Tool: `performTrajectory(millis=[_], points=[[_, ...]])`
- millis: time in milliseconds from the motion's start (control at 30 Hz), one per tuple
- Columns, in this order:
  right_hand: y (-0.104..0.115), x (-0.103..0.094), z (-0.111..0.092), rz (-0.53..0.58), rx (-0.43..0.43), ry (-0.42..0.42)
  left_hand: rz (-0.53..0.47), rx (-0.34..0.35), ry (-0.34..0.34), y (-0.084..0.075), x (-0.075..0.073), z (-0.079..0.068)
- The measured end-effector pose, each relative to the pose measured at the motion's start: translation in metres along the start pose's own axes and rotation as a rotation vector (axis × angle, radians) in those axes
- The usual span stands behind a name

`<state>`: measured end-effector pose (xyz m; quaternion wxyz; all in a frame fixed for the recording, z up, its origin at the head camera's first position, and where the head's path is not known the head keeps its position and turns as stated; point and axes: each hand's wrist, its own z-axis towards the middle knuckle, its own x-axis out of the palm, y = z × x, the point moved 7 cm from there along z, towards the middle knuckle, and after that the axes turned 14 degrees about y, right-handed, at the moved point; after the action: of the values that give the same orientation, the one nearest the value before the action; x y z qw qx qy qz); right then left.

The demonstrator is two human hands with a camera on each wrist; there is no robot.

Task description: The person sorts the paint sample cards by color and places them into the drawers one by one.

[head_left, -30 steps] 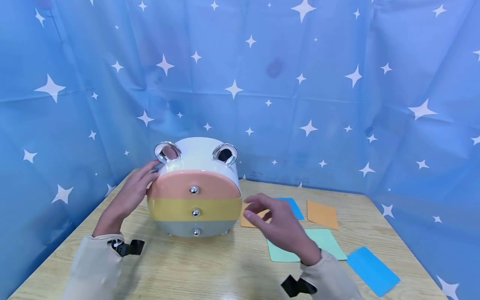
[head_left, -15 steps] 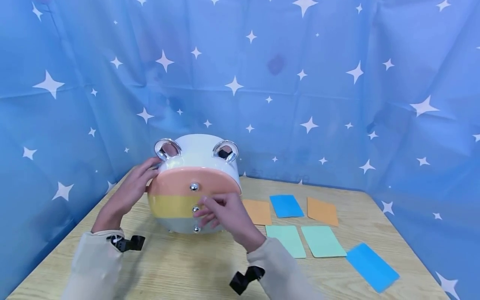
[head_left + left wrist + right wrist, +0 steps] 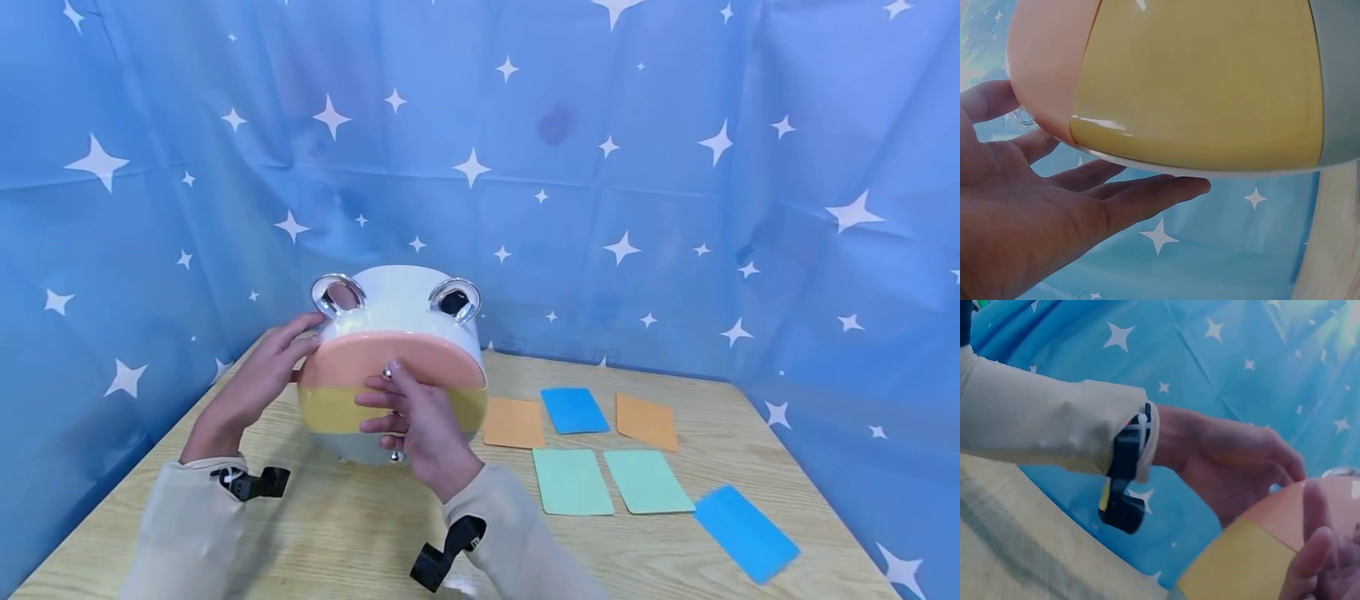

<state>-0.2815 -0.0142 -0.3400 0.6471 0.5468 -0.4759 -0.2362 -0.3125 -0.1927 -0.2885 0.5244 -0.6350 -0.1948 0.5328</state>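
Observation:
A small cabinet (image 3: pixel 401 296) shaped like a frog's head stands left of centre in the head view. Its white shell has two silver ring ears, and its front carries a pink drawer (image 3: pixel 337 358), a yellow drawer (image 3: pixel 322 410) and a grey drawer (image 3: pixel 348 447). My left hand (image 3: pixel 258 379) rests against the cabinet's left side, fingers spread along the shell in the left wrist view. My right hand (image 3: pixel 423 421) is before the front, its thumb tip right at the top silver knob (image 3: pixel 387 372), fingers loosely extended. It hides the middle knob; the bottom knob (image 3: pixel 395 457) shows below.
To the cabinet's right lie flat paper cards: an orange card (image 3: pixel 513 422), a blue card (image 3: pixel 575 410), another orange card (image 3: pixel 647 421), two green cards (image 3: pixel 573 482) and a blue card (image 3: pixel 746 533) near the right edge. A blue star-patterned curtain (image 3: pixel 540 225) surrounds the wooden table (image 3: pixel 360 533).
My right hand has moved left from above the cards to the cabinet's front, then up to the top knob. The left hand stays on the cabinet's side.

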Motion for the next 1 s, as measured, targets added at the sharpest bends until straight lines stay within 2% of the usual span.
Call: performTrajectory(millis=[200, 400, 500, 600, 800, 1000], points=[[-0.001, 0.0, -0.004, -0.011, -0.012, -0.036, 0.025, 0.006, 0.0, -0.001, -0.001, 0.002], [-0.006, 0.007, -0.029, -0.113, -0.049, -0.074, 0.013, -0.017, 0.035, 0.003, 0.001, 0.0], [-0.007, 0.016, -0.042, -0.115, -0.083, -0.034, 0.022, -0.018, 0.035, 0.004, -0.001, -0.002], [-0.01, 0.022, -0.054, -0.098, -0.081, 0.014, 0.034, -0.012, 0.033, 0.005, -0.003, -0.004], [-0.018, 0.024, -0.074, -0.09, -0.019, 0.036, 0.043, 0.0, 0.044, 0.004, -0.002, -0.003], [-0.024, 0.027, -0.083, -0.099, 0.011, 0.054, 0.04, 0.005, 0.049, 0.004, 0.0, -0.001]])
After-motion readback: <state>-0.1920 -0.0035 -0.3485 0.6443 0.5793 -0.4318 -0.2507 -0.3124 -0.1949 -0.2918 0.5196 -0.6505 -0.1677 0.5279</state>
